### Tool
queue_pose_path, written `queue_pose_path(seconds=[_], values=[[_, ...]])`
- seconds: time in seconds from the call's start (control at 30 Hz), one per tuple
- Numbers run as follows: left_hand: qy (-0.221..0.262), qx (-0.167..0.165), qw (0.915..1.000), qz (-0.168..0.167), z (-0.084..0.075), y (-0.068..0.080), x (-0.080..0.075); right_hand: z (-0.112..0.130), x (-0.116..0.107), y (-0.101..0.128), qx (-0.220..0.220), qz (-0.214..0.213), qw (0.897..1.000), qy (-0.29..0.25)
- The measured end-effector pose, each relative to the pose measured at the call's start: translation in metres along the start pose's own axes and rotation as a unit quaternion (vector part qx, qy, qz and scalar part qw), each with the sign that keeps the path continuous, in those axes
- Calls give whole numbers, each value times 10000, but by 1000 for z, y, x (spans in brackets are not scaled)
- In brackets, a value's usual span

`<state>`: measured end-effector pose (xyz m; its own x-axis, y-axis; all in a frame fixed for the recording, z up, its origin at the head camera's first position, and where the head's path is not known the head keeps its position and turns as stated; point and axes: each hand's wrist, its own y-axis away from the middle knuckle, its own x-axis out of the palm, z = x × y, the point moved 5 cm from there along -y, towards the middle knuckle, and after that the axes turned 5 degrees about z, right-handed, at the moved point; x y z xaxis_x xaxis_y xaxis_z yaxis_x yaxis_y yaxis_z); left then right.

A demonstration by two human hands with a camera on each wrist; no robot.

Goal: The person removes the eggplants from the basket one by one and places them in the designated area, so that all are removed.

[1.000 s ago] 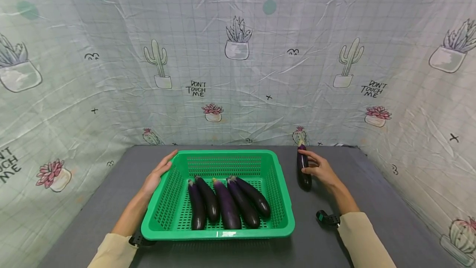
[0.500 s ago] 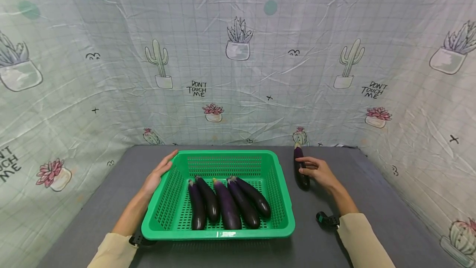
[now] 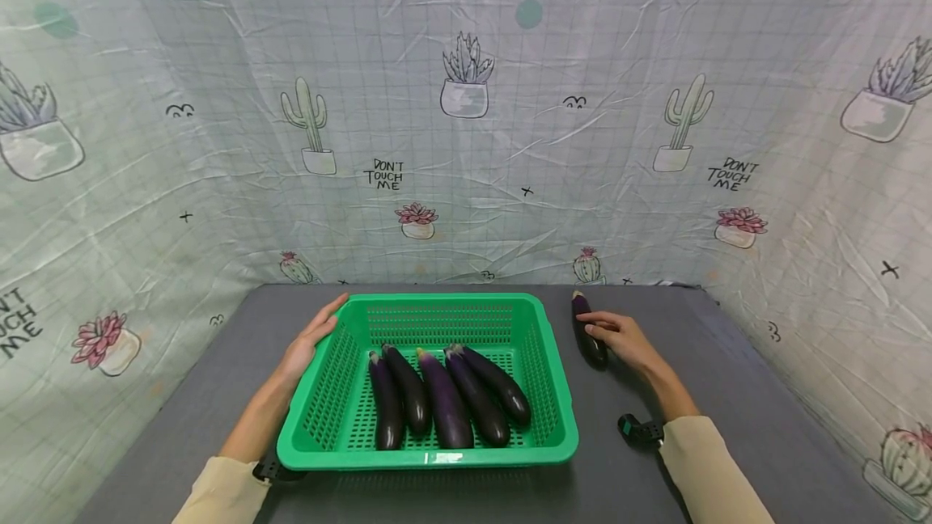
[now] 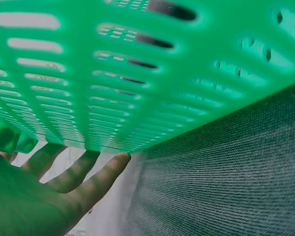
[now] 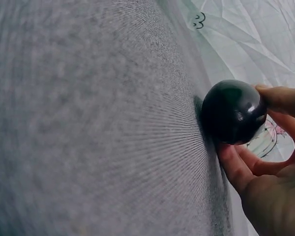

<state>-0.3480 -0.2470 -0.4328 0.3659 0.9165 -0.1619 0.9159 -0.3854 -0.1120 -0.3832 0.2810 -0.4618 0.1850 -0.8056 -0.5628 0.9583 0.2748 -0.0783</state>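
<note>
My right hand (image 3: 626,340) holds a dark purple eggplant (image 3: 583,335) lying on the grey table, right of the basket. In the right wrist view, the eggplant's rounded end (image 5: 233,112) faces the camera, with the thumb and fingers on opposite sides of it. On the other side, my left hand (image 3: 302,350) rests against the left wall of the green plastic basket (image 3: 364,459). Its fingers (image 4: 101,178) stretch out along the slotted wall in the left wrist view. Several eggplants (image 3: 446,407) lie side by side inside the basket, stem ends pointing away from me.
A grey cloth covers the table (image 3: 735,395). Behind it and along both sides hangs a pale curtain (image 3: 510,152) printed with cacti. Black straps with small devices (image 3: 641,430) sit at both wrists. The basket's raised rim stands between my two hands.
The eggplant under my right hand has shifted slightly left, its stem end coming nearer to me. The right hand has moved a little with it. My left hand and the basket stay put.
</note>
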Motion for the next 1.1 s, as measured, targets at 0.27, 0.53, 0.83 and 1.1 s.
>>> queue_pose_path(seconds=[0.27, 0.53, 0.83, 1.1], values=[[-108, 36, 9999, -13, 1, -1, -1, 5, 1, -1, 98, 311, 9993, 198], [-409, 127, 9991, -48, 2, -3, -1, 9, 5, -1, -135, 542, 9983, 160], [-446, 141, 9988, -125, 3, -3, -2, 9, 5, -1, -298, 642, 9974, 162], [-276, 120, 9995, -54, 4, -3, -2, 8, 5, -1, -335, 673, 9968, 260]])
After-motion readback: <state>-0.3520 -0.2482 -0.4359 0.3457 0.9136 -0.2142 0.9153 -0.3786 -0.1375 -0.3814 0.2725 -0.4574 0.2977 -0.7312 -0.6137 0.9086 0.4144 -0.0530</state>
